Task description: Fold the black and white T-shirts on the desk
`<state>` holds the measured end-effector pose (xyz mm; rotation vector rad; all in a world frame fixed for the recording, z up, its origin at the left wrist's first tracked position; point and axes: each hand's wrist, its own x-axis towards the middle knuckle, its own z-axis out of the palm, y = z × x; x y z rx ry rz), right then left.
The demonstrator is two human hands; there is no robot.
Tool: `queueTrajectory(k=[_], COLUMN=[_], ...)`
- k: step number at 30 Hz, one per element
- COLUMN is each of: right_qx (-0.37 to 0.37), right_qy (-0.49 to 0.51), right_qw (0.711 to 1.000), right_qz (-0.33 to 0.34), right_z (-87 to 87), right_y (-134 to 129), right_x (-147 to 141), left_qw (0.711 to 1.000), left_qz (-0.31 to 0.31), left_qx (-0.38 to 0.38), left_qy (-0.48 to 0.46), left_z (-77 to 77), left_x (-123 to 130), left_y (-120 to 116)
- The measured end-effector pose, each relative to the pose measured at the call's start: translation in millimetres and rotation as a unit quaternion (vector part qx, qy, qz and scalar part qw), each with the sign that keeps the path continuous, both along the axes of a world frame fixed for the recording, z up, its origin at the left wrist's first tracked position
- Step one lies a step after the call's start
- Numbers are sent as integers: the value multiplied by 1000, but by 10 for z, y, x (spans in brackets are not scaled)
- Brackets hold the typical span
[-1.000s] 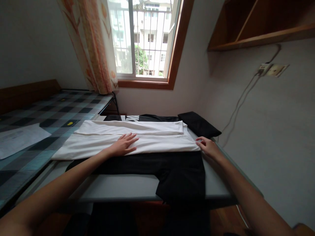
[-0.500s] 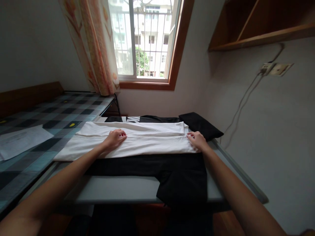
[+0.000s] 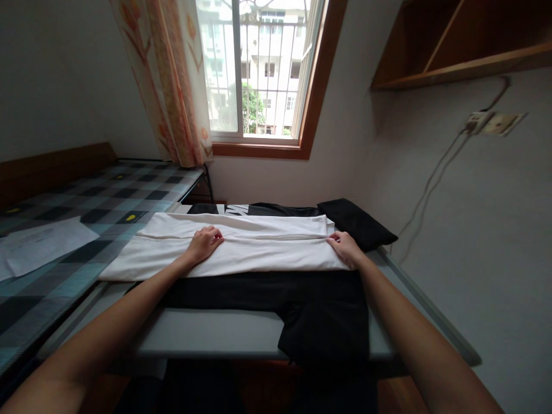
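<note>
A white garment (image 3: pixel 267 253), folded into a long strip, lies across a black T-shirt (image 3: pixel 259 290) on the table. A lengthwise seam where folded edges meet runs along the white cloth. My left hand (image 3: pixel 206 242) rests on its middle left, fingers pinched on the cloth at that line. Near the right end my right hand (image 3: pixel 344 247) pinches the same line between thumb and fingers. One black sleeve spreads toward me at the lower right; the other points to the back right. White lettering shows on the black cloth behind the white strip.
The grey table (image 3: pixel 207 333) has a raised edge on the right, near the wall. To the left stands a bed with a checked mattress (image 3: pixel 150 190) and paper sheets (image 3: pixel 47 244) on it. A curtain (image 3: pixel 172 86), window and wall shelf (image 3: pixel 457 69) surround the table.
Both hands keep nearly the same places on the white garment, and its fold line looks slightly straighter. The whole view has shifted a little, so things appear farther right.
</note>
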<state>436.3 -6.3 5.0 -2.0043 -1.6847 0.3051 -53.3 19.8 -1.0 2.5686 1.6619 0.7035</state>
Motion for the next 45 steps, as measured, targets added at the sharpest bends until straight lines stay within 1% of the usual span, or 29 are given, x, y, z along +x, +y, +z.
queueTrajectory(k=[5,9,14,17,19,21,26,28,30,32,33,35,38,40,42,45], right_qx=[-21,-39,-35,7,57,91,103,103,107,108,105,96,81,75,67,59], right_qy=[-106,-134,-176,-213,-250,-285,-333,-345,-353,-355,-356,-356,-362,-371,-380,-391], right_qw=[994,990,983,976,966,954,930,921,915,912,912,912,914,913,910,906], right_qz=[-29,-36,-44,-47,-29,8,118,150,165,172,176,178,164,154,155,148], right_z=[25,80,102,127,149,169,214,232,248,256,258,259,269,287,315,357], right_y=[-35,-93,-170,-217,-236,-236,-162,-131,-109,-91,-83,-68,-53,-52,-61,-80], right_x=[-60,-127,-208,-274,-319,-356,-405,-419,-439,-468,-486,-529,-592,-619,-630,-632], left_qw=[1000,1000,999,1000,1000,1000,997,997,999,999,999,999,996,994,991,983], left_qz=[4,24,29,14,0,-19,-74,-64,-32,-10,-13,-39,-71,-89,-101,-110], left_qx=[2,11,18,21,16,10,-19,-25,-23,-24,-30,-27,-35,-32,-27,-19], left_qy=[13,17,19,7,7,13,24,29,32,26,21,9,35,57,89,143], left_z=[14,38,23,11,28,71,228,269,289,297,302,320,360,380,388,383], left_x=[-1,20,25,-15,-75,-168,-433,-443,-325,-65,111,518,1129,1444,1650,1778], left_y=[-3,-19,-31,-31,-32,-36,-66,-74,-64,-36,-18,16,47,58,71,95])
